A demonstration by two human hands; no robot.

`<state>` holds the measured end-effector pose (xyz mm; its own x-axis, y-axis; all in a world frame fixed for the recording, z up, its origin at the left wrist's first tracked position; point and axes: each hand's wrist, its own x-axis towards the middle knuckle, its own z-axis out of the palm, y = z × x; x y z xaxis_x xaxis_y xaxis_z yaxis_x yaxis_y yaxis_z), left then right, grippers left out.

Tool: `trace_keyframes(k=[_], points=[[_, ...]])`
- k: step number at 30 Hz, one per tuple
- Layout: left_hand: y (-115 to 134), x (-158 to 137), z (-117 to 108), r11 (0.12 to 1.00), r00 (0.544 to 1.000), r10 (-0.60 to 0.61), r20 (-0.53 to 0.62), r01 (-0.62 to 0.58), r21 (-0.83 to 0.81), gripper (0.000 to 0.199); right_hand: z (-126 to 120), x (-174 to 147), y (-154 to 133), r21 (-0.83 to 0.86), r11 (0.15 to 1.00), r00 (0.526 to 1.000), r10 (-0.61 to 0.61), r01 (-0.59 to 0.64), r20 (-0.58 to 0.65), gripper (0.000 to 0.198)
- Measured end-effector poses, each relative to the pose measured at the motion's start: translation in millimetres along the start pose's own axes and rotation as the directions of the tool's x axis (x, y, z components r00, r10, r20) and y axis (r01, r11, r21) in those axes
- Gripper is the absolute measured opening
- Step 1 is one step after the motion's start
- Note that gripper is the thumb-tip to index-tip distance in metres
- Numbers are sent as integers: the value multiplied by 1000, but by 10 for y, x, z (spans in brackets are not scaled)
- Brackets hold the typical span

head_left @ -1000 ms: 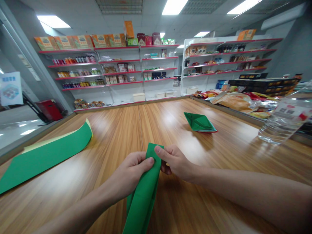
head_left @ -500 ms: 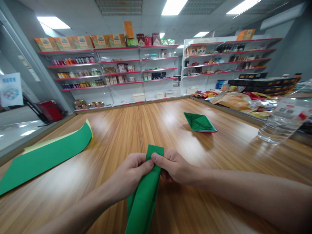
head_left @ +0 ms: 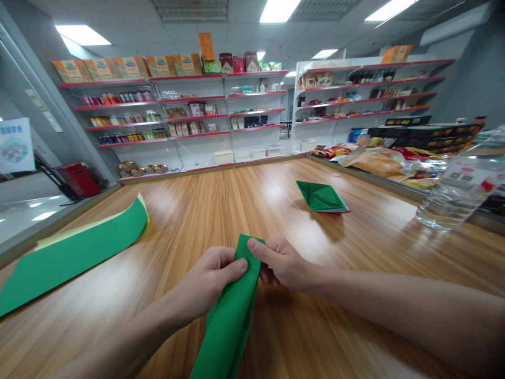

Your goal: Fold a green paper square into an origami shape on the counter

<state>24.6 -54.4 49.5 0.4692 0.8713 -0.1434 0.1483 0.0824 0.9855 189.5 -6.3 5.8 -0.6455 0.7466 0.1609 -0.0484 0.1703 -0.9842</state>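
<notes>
Shelves (head_left: 197, 147) are standing behind the wooden table (head_left: 189, 205). The left hand (head_left: 213, 276) and right hand (head_left: 290, 266) are pinching folded green paper (head_left: 231, 316) near its far end; the rest is stretching back between the arms (head_left: 158, 318).

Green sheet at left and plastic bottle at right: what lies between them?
In the head view, the folded green paper; nearer the camera, left hand and right hand hold a green strip.
</notes>
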Motion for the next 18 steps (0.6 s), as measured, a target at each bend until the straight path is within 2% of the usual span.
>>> trace_keyframes(k=[4,9,18], points=[[10,-1,-2,999,999,35,3,-35,18,38,10,-7,-33,5,1000,1000,13,-13,-5,66],[14,-3,-4,994,997,68,29,-70,79,38,-2,-7,-24,-30,1000,998,0,1,65,64],[-42,0,38,990,993,118,-17,-117,82,37,57,-48,-15,-71,997,999,-24,26,39,65]])
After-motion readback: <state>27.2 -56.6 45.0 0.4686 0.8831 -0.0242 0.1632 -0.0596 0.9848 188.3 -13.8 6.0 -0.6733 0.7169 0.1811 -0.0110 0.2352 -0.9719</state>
